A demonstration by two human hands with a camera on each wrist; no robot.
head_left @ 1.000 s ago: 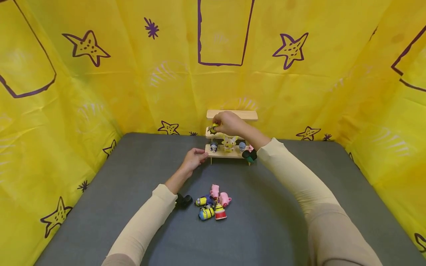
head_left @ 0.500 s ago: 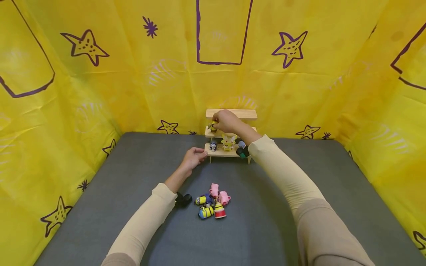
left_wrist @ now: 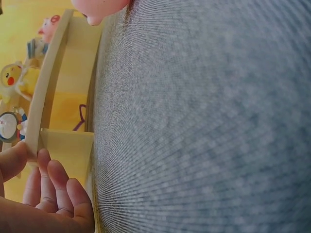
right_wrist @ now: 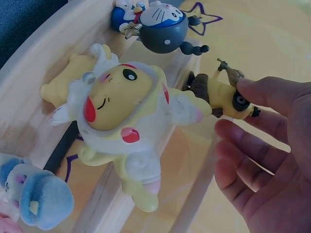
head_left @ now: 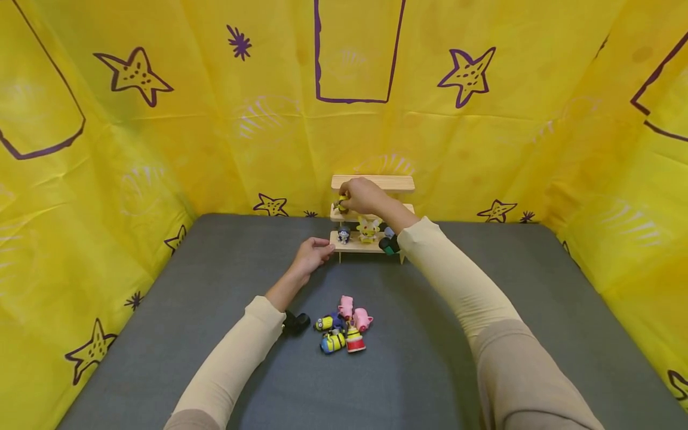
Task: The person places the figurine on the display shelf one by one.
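Observation:
A three-tier wooden display stand [head_left: 373, 183] stands at the back of the table. My left hand [head_left: 310, 257] pinches the left end of its lowest shelf [left_wrist: 41, 92], thumb above and fingers below. At the left end of the middle shelf, my right hand [head_left: 364, 196] holds a small yellow minion figure [right_wrist: 223, 97] between thumb and index finger; its feet point toward the shelf. Along the lowest shelf sit a Doraemon figure [right_wrist: 165, 24], a larger yellow figure in a white hood [right_wrist: 116, 99], a figure in a fuzzy blue hat [right_wrist: 48, 199] and a pink pig [left_wrist: 48, 28].
Several toys lie in a cluster on the grey table [head_left: 419, 370] in front of the stand: pink pigs [head_left: 362, 319] and minions [head_left: 332, 343]. Yellow printed cloth [head_left: 242, 149] rises close behind the stand and along both sides.
My right forearm has shifted left, now overlapping the right end of the lowest shelf. The right hand has moved slightly left with the minion figure. My left hand keeps its hold on the shelf.

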